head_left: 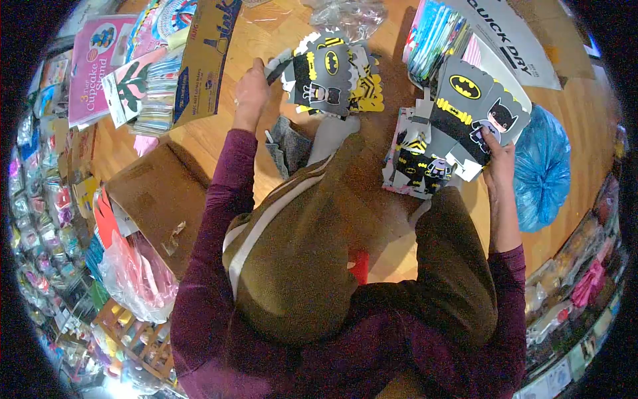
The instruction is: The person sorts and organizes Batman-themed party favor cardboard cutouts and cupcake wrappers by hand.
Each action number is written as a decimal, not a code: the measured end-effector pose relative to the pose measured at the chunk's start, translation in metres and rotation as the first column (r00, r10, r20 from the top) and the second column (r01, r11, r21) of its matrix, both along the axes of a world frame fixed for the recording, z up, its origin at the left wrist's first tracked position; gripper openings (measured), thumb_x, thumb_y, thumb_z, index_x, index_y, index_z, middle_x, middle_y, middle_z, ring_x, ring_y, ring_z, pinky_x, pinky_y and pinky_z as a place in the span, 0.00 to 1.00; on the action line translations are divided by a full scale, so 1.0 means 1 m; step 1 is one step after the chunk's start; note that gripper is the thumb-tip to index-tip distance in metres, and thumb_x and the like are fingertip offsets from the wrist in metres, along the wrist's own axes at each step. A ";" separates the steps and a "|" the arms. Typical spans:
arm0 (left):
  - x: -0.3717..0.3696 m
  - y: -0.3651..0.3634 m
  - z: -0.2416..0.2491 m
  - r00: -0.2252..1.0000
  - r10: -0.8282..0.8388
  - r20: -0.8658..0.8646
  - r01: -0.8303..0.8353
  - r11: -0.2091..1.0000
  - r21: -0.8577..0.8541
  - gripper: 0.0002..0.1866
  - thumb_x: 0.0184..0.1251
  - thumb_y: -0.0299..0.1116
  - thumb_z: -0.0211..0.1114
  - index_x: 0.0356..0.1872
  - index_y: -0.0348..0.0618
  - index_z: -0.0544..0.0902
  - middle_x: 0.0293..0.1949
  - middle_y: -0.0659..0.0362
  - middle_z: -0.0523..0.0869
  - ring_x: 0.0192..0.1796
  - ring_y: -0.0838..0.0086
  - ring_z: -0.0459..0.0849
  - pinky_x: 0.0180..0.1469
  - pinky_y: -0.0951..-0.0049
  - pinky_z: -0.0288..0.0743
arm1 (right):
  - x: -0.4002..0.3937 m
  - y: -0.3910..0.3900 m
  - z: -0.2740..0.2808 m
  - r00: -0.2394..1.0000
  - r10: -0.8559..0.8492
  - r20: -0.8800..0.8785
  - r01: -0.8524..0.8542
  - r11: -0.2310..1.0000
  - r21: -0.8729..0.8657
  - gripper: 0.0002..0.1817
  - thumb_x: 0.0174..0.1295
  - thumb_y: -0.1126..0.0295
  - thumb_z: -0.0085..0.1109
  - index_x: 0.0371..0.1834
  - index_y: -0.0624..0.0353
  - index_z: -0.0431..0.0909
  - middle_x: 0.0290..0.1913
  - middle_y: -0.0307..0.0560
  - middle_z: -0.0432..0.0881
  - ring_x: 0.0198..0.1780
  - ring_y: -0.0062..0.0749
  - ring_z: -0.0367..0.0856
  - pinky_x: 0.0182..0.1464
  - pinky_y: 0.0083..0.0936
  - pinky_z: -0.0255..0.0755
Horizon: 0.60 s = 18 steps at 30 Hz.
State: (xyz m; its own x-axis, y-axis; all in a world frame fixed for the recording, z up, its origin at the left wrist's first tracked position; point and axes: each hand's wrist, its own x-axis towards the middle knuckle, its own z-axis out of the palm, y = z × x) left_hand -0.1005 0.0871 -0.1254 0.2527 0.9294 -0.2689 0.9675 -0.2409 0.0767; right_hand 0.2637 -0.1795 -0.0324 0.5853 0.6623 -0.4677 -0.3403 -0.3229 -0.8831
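Observation:
At the upper middle, a grey and black bat-logo cardboard piece [331, 66] lies over yellow and black pieces near the floor. My left hand [252, 93] is closed at its left side, on a dark grey strip that reaches toward this piece. On the right, my right hand [498, 151] grips a larger grey card [465, 86] with a yellow bat logo and a cartoon masked figure, thumb on its front. Under that card is a stack of black, yellow and white printed pieces [413, 166], beside my knee.
A blue plastic bag [543, 169] sits at the right. Boxes of packets [206, 60] stand at the upper left, and another [435, 40] at the upper right. A brown box [156, 193] is left of my leg. Packaged goods [50, 219] line the far left.

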 end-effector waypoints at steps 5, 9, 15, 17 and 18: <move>-0.012 0.004 -0.008 0.996 0.012 0.083 -0.011 1.000 -0.007 0.15 0.48 0.26 0.57 0.40 0.41 0.68 0.32 0.42 0.79 0.39 0.51 0.79 0.38 0.56 0.71 | 0.004 -0.003 -0.004 1.000 -0.025 0.013 0.024 0.999 0.044 0.14 0.50 0.78 0.57 0.42 0.64 0.71 0.36 0.46 0.78 0.34 0.29 0.79 0.36 0.24 0.75; -0.040 0.014 -0.031 0.945 0.039 0.324 -0.079 0.991 0.112 0.21 0.45 0.23 0.58 0.45 0.39 0.69 0.34 0.41 0.79 0.39 0.49 0.78 0.39 0.58 0.71 | 0.008 -0.004 -0.005 0.994 -0.105 0.002 0.105 0.991 0.086 0.16 0.49 0.79 0.57 0.43 0.65 0.70 0.37 0.47 0.78 0.35 0.30 0.79 0.38 0.26 0.75; 0.050 -0.039 0.067 0.328 0.568 0.754 0.038 0.790 -0.612 0.20 0.51 0.22 0.60 0.48 0.37 0.69 0.41 0.54 0.77 0.39 0.70 0.78 0.38 0.73 0.74 | 0.050 -0.033 0.015 0.956 -0.285 0.071 0.274 0.953 0.130 0.16 0.48 0.78 0.59 0.42 0.67 0.70 0.37 0.50 0.78 0.35 0.32 0.79 0.36 0.27 0.76; 0.088 -0.070 0.061 0.415 0.639 0.647 0.118 0.668 -0.735 0.21 0.52 0.21 0.59 0.49 0.37 0.67 0.44 0.54 0.76 0.40 0.71 0.78 0.37 0.72 0.74 | 0.054 -0.042 0.022 0.923 -0.370 0.101 0.349 0.919 0.182 0.16 0.48 0.77 0.60 0.42 0.66 0.70 0.37 0.50 0.78 0.35 0.32 0.79 0.36 0.27 0.76; 0.100 -0.083 0.044 0.495 0.624 0.605 0.175 0.610 -0.773 0.21 0.53 0.21 0.58 0.50 0.37 0.66 0.44 0.54 0.75 0.41 0.71 0.78 0.37 0.72 0.75 | 0.057 -0.048 0.020 0.910 -0.398 0.117 0.369 0.905 0.210 0.16 0.48 0.76 0.60 0.42 0.66 0.70 0.37 0.50 0.78 0.34 0.32 0.79 0.36 0.27 0.76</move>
State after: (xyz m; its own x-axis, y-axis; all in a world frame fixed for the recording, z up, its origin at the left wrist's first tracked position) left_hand -0.0002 0.0039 -0.0814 0.5170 0.5933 -0.6171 0.3710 0.4943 0.7861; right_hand 0.3211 -0.2272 -0.0124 0.8659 0.4355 -0.2461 -0.2613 -0.0259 -0.9649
